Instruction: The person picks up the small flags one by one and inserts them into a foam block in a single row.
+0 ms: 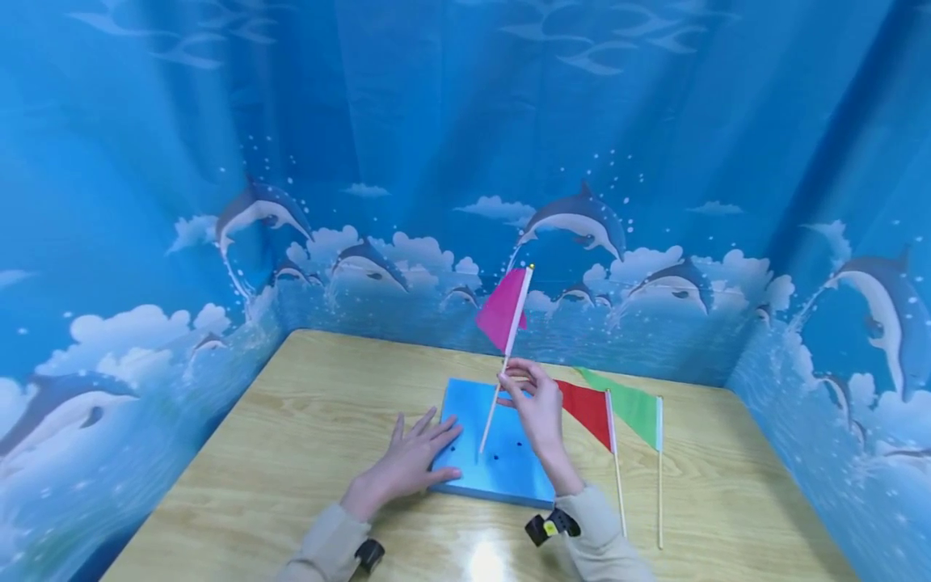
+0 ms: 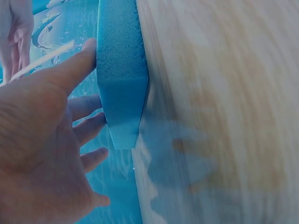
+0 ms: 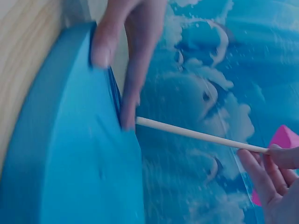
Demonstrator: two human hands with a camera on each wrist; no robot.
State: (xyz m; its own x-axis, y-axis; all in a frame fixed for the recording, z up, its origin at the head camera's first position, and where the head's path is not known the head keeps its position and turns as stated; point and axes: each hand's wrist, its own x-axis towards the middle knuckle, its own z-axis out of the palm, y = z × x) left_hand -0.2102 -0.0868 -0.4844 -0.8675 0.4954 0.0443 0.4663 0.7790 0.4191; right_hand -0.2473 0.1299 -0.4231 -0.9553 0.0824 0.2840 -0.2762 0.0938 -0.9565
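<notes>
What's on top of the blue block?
The left hand rests on the block, beside small dark spots. The right hand, pinching the pink flag, hides the far right corner.

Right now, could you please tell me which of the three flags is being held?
The pink flag: the right hand pinches its stick over the blue block, while the red flag and the green flag lie on the table.

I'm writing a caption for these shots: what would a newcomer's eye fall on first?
Most likely the bright pink flag, raised over the blue block in the grip of the right hand. Next, the dolphin-print backdrop, rising behind and beside the table. Then the red flag and green flag, lying to the right of the block.
</notes>
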